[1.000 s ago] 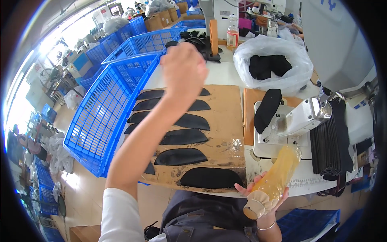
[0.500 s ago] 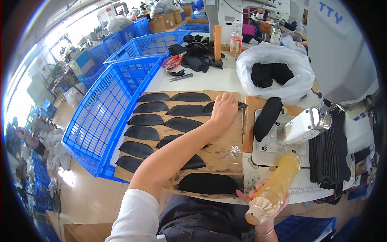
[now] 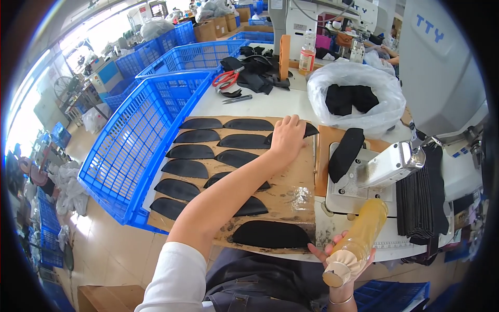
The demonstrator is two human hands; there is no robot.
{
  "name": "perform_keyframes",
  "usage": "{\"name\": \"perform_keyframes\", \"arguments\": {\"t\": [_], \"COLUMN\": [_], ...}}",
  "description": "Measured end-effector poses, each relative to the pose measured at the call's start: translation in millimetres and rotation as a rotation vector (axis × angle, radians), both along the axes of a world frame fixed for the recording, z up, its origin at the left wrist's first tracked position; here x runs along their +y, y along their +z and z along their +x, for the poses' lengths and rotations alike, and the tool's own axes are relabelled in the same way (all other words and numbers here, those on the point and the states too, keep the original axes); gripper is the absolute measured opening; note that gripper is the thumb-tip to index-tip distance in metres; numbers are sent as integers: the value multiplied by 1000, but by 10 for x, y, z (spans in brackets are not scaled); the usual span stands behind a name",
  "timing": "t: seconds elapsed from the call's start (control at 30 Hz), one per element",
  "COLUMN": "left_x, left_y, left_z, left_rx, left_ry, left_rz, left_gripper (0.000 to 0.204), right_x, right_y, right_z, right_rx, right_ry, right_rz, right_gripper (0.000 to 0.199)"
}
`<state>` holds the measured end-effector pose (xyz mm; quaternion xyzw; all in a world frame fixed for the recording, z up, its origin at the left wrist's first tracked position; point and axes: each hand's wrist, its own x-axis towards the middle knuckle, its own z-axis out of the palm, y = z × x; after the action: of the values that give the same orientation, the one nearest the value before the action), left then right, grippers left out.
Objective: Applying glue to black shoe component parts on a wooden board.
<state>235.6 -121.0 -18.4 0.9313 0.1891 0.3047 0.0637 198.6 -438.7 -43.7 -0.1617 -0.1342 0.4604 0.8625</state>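
Note:
My left hand [image 3: 287,137] has its fingers closed over a black half-moon fabric piece [image 3: 311,129] at the far right of a brown cardboard sheet [image 3: 291,177]. The hand hides most of that piece; only its ends show. In my right hand [image 3: 332,249], at the front edge, is a clear bottle of yellowish liquid [image 3: 368,218], tilted with its beige covered end down toward me. Several like black pieces lie in two columns on the cardboard, some partly behind my left forearm. One larger black piece [image 3: 270,234] lies at the near edge, close to my right fingertips.
A sewing machine arm [image 3: 395,164] stands to the right, with a black piece [image 3: 346,155] beside it and a stack of black strips [image 3: 416,200] beyond. Farther back are a plastic bag [image 3: 322,83], red-handled scissors [image 3: 226,79] and black scraps. A blue crate [image 3: 138,140] borders the left side.
My left hand has shifted slightly, and the right end of the black piece under it now sits higher and shows more. My right hand keeps the bottle at nearly the same tilt.

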Motion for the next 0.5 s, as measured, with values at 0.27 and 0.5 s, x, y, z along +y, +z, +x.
{"name": "perform_keyframes", "arguments": {"t": [0.27, 0.5], "left_x": [78, 8], "left_y": [-40, 201], "left_z": [-63, -294], "left_rx": [19, 44], "left_ry": [-45, -10], "left_rz": [27, 79], "left_gripper": [22, 10], "right_x": [-16, -11], "right_y": [83, 82], "right_z": [-30, -52], "right_rx": [47, 27], "right_ry": [-53, -33], "right_rz": [-48, -28], "right_gripper": [74, 74]}}
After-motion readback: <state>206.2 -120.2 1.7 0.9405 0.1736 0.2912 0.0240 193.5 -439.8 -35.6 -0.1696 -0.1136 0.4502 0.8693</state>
